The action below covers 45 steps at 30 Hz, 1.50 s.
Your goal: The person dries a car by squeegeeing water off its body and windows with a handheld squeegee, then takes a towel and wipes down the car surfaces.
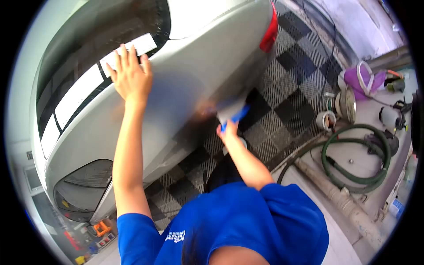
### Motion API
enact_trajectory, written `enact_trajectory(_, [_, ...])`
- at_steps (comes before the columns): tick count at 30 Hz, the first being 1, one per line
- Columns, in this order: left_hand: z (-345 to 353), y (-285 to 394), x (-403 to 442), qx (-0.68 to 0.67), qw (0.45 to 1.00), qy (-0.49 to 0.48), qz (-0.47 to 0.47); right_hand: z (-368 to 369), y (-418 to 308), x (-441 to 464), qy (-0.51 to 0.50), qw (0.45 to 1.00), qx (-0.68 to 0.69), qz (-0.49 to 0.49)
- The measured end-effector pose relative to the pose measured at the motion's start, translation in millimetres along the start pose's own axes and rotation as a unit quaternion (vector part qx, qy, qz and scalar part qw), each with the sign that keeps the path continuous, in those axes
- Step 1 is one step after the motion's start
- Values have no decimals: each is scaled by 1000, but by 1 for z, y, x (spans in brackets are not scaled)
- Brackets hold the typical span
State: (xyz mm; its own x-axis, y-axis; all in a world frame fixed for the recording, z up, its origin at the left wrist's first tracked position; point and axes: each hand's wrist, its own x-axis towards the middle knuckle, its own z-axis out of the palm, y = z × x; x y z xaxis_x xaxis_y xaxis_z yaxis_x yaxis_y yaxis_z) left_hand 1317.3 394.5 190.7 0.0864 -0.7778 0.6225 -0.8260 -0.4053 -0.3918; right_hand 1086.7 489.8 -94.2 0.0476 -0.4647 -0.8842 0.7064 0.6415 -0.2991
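Note:
A pale silver car body (176,88) fills the left and upper middle. My left hand (131,77) lies with fingers spread at the lower edge of the dark side window (101,44), over bright white strips (79,99); whether they are reflections or something stuck on, I cannot tell. Lower down and to the right, my right hand (229,129) is closed round a blue-handled scraper (240,114). Its pale flat end is near the lower side of the car; contact is unclear. Blurred reflections of my shirt and hand show in the paint.
Dark and grey checkered floor tiles (291,88) run beside the car. On the right lie a coiled green hose (327,159), a pipe (349,207), a purple bucket (358,81) and a spray bottle (391,117). A red tail light (269,33) is at the top.

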Motion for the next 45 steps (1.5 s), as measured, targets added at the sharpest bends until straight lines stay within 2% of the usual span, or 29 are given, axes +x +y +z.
enact_trajectory(1, [2,0,-2,-15,1000,3,-6,-43,33,39,7,988,80,130])
enact_trajectory(2, [1,-2,-1,-51,999,-2,-7,-77,69,77,36,984,73,161])
enact_trajectory(3, [-4,-2,-1,-86,996,-9,-5,-63,39,17,107,975,119,155])
enact_trajectory(4, [-6,-4,-1,-119,993,-4,3,-26,24,-43,210,975,73,1])
enact_trajectory(5, [-10,-8,-1,-152,988,1,11,-11,11,-91,104,988,-6,-111])
enact_trajectory(7, [-19,-24,-3,-208,978,11,-5,8,20,-122,-60,931,-99,-347])
enact_trajectory(8, [-34,-32,-6,-332,940,75,-38,26,17,-147,-73,786,-254,-559])
enact_trajectory(9, [-50,-37,-11,-452,879,137,-65,44,17,-169,-70,572,-383,-722])
enact_trajectory(11, [-112,-60,-32,-468,864,186,-34,62,32,-184,-303,521,-456,-655])
enact_trajectory(13, [-140,-98,-80,-441,863,244,-15,94,11,-187,-329,401,-460,-721])
enact_trajectory(14, [-156,-125,-108,-421,877,231,-6,102,-5,-179,-258,371,-487,-748])
enact_trajectory(17, [-178,-208,-226,-402,898,150,-98,112,-56,-114,1,480,-404,-779])
enact_trajectory(18, [-183,-230,-266,-413,892,117,-141,100,-57,-95,-34,691,-303,-655])
enact_trajectory(19, [-188,-254,-306,-406,895,81,-166,93,-47,-85,-67,854,-180,-484])
enact_trajectory(21, [-196,-292,-371,-391,900,50,-187,60,17,-87,-32,895,-69,-439])
enact_trajectory(23, [-204,-338,-430,-379,898,-24,-222,9,120,-74,13,952,-71,-297])
enact_trajectory(24, [-208,-364,-457,-366,904,-38,-216,-30,162,-53,-35,984,-44,-168])
enact_trajectory(25, [-211,-390,-484,-347,911,-46,-217,-62,193,-35,18,999,43,-3])
enact_trajectory(27, [-224,-438,-525,-350,897,-50,-265,-84,242,-74,38,998,3,-58])
enact_trajectory(29, [-241,-482,-551,-345,883,-28,-317,-7,281,-213,68,940,26,-333])
enact_trajectory(31, [-250,-505,-536,-377,879,8,-293,68,314,-297,-6,851,-55,-522])
enact_trajectory(32, [-249,-506,-517,-412,870,49,-268,99,335,-328,-84,759,-187,-617])
enact_trajectory(35, [-243,-490,-464,-490,855,116,-122,181,423,-429,-332,478,-228,-780])
enact_trajectory(38, [-250,-486,-462,-487,869,85,12,198,461,-478,-435,322,-354,-763])
enact_trajectory(41, [-267,-514,-518,-439,897,-14,-51,177,431,-408,-265,404,-336,-809])
enact_trajectory(42, [-271,-519,-542,-440,889,-33,-121,162,414,-376,-180,470,-323,-802])
enact_trajectory(43, [-273,-523,-564,-439,877,-49,-191,141,398,-355,-131,633,-335,-686])
enact_trajectory(44, [-276,-529,-584,-451,858,-62,-238,126,386,-340,-92,708,-288,-638])
enact_trajectory(45, [-281,-532,-596,-454,847,-77,-266,99,379,-295,-39,692,-283,-663])
